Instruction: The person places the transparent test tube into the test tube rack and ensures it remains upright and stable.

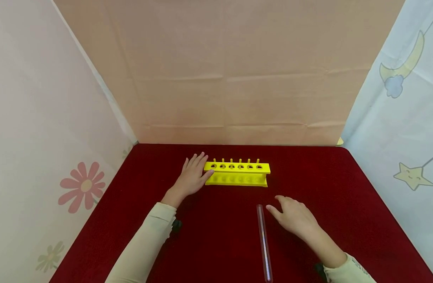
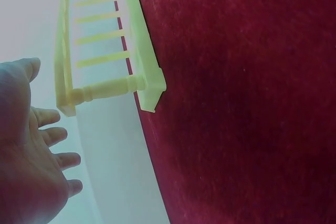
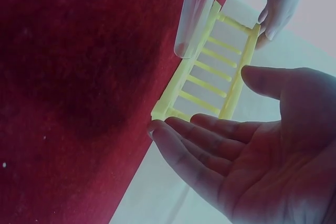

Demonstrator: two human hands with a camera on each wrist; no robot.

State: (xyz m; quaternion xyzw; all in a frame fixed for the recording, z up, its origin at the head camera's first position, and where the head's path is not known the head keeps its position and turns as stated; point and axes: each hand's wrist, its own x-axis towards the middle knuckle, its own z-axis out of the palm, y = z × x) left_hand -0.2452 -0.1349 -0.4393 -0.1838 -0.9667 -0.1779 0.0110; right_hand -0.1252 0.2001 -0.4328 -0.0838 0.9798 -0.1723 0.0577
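A yellow test tube rack (image 1: 235, 171) with a row of holes and short upright pegs stands toward the back of the table. At its left end is my left hand (image 1: 191, 175), fingers extended and thumb in front of the top bar. The left wrist view shows that hand (image 2: 31, 150) with spread fingers beside the rack (image 2: 149, 51). A clear glass test tube (image 1: 264, 243) lies lengthwise on the cloth, nearer me. Just right of its far end hovers my right hand (image 1: 296, 216), thumb apart from loosely extended fingers, holding nothing. In the right wrist view the tube (image 3: 197, 19) overlaps the rack (image 3: 176, 90).
Dark red cloth (image 1: 216, 228) covers the table. A brown paper backdrop (image 1: 223, 78) rises behind its far edge. Pale printed sheets hang along both sides, with flowers on the left sheet (image 1: 25, 98) and a moon and star on the right one (image 1: 386, 129).
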